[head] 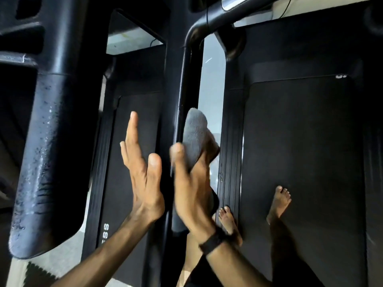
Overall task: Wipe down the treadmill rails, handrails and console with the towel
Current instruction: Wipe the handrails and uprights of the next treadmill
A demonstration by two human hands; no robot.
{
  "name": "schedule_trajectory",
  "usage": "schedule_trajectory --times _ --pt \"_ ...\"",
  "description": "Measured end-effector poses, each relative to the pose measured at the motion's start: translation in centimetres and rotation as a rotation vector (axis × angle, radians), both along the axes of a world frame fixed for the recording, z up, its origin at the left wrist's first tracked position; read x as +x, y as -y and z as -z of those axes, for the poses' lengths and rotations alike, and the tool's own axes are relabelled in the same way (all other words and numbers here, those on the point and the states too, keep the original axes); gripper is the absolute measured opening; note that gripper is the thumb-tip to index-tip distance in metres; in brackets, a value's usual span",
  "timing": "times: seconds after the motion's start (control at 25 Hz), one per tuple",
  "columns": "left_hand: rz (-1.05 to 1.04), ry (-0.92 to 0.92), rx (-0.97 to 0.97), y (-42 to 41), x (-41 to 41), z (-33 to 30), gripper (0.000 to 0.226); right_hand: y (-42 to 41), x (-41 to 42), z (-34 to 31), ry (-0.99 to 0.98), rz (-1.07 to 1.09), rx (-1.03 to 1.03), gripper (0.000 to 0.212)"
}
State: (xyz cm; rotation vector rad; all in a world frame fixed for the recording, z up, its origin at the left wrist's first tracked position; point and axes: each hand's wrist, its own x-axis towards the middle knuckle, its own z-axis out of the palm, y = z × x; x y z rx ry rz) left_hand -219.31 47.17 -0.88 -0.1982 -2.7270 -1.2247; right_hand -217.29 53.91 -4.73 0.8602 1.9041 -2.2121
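Observation:
A black treadmill handrail [183, 83] runs down the middle of the view and bends right at its top. My right hand [190, 183] grips a grey towel [194, 133] wrapped against this rail, thumb on the near side. Just left of the rail, my left hand [143, 168] is held flat, fingers straight and pointing up, holding nothing. The treadmill belt [300, 152] lies below on the right, with my bare feet [278, 204] standing on it. A black side rail [230, 154] runs along the belt's left edge.
A thick black padded bar [47, 141], scuffed and dusty, hangs large at the left. A second treadmill deck [128, 129] lies beyond the handrail on the left. I wear a black wristband [213, 243] on my right wrist. Pale floor [211, 75] shows between the machines.

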Motion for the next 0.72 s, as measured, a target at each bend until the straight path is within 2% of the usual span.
schedule_trajectory --times 0.04,0.08,0.2,0.24,0.32,0.4,0.48,0.52,0.56,0.64,0.72 --pt "-0.011 0.012 -0.012 -0.2 0.1 -0.1 0.068 0.2 0.5 -0.6 0.007 -0.029 0.081 0.082" --pt "-0.016 0.006 -0.011 0.0 0.2 0.0 0.071 0.1 0.8 -1.1 0.013 -0.047 0.060 0.083" --pt "-0.038 0.037 -0.053 -0.2 -0.2 -0.1 0.079 -0.5 -2.5 1.9 -0.014 0.036 -0.241 0.077" --pt "-0.052 0.062 -0.062 -0.4 -0.4 -0.3 0.080 -1.0 -4.7 3.4 0.070 0.076 -0.335 0.073" --pt "-0.087 0.087 -0.084 -0.7 -0.3 -0.5 0.082 -3.3 -7.6 5.7 0.176 -0.003 -0.491 0.056" --pt "-0.110 0.092 -0.110 -0.9 -0.2 -0.7 0.081 -4.2 -8.0 4.7 0.248 -0.092 -0.537 0.057" --pt "-0.104 0.087 -0.133 -0.8 0.1 -0.7 0.079 -3.2 -6.0 1.9 0.335 -0.071 -0.452 0.073" --pt "-0.106 0.090 -0.150 -0.7 -0.1 -0.7 0.079 -2.4 -4.7 -0.5 0.276 -0.025 -0.302 0.081" --pt "-0.116 0.097 -0.175 -0.6 -0.2 -0.7 0.079 -1.6 -2.9 -2.4 0.135 -0.003 -0.170 0.086" --pt "-0.150 0.108 -0.230 -0.9 -0.4 -1.0 0.080 -0.9 -1.2 -3.1 -0.058 -0.056 0.001 0.081" --pt "-0.155 0.097 -0.259 -1.2 0.0 -1.2 0.076 -1.8 -2.4 -1.8 -0.030 -0.121 -0.012 0.074"
